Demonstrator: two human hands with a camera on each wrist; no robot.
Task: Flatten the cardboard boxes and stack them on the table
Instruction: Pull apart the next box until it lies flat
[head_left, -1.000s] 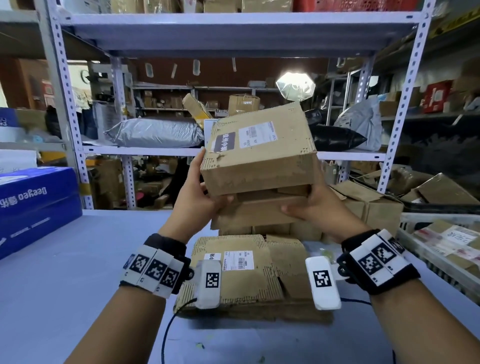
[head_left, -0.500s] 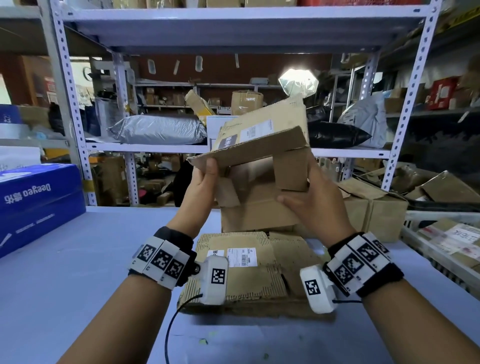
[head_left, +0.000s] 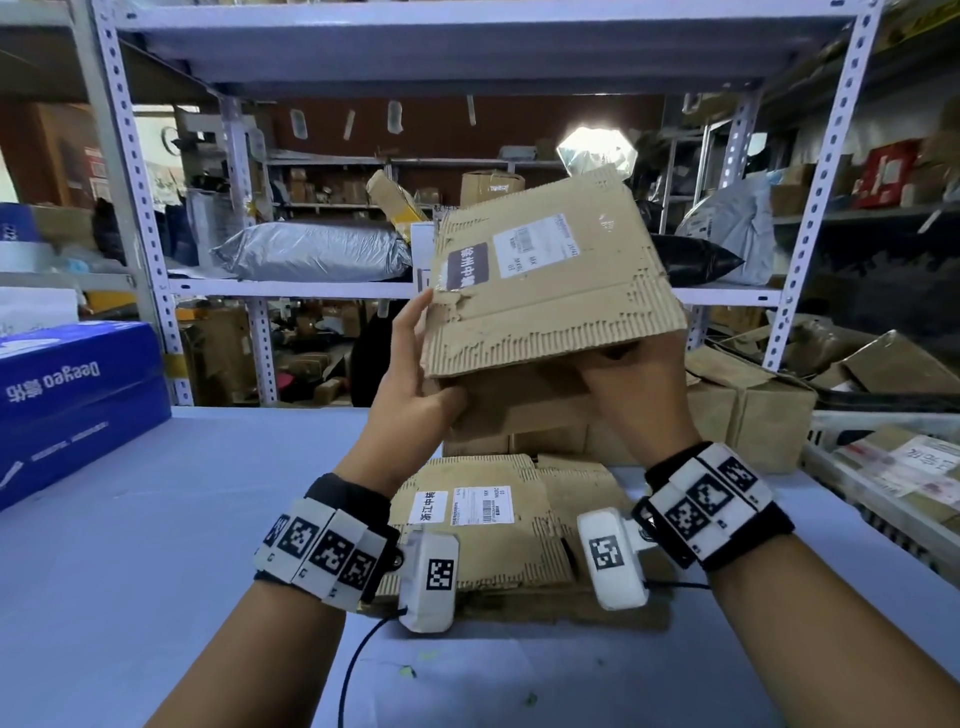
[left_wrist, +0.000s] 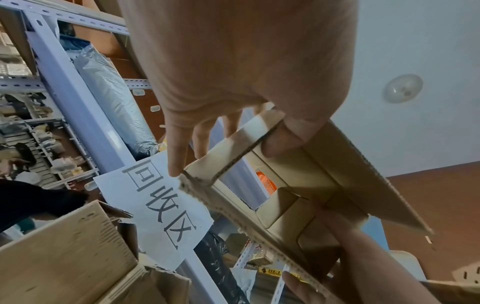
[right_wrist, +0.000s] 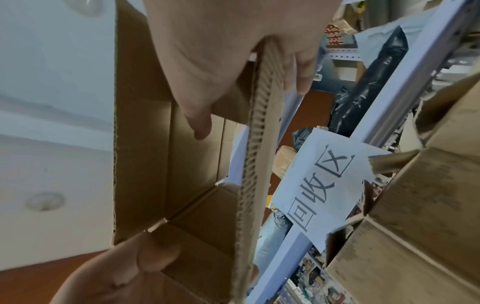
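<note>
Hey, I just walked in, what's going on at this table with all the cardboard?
A person is breaking down a cardboard box in the air above the table. The left hand grips its left side and the right hand its right side, thumbs inside the opened end. The box is open and partly collapsed, not yet flat. Beneath it, a flattened box already lies on the table, and more unflattened boxes wait to the right.

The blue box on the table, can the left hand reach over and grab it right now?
Probably not yet. The left hand is gripping the cardboard box held up with the right hand. The way to the blue box across the table looks free, but it must let go first.
</note>
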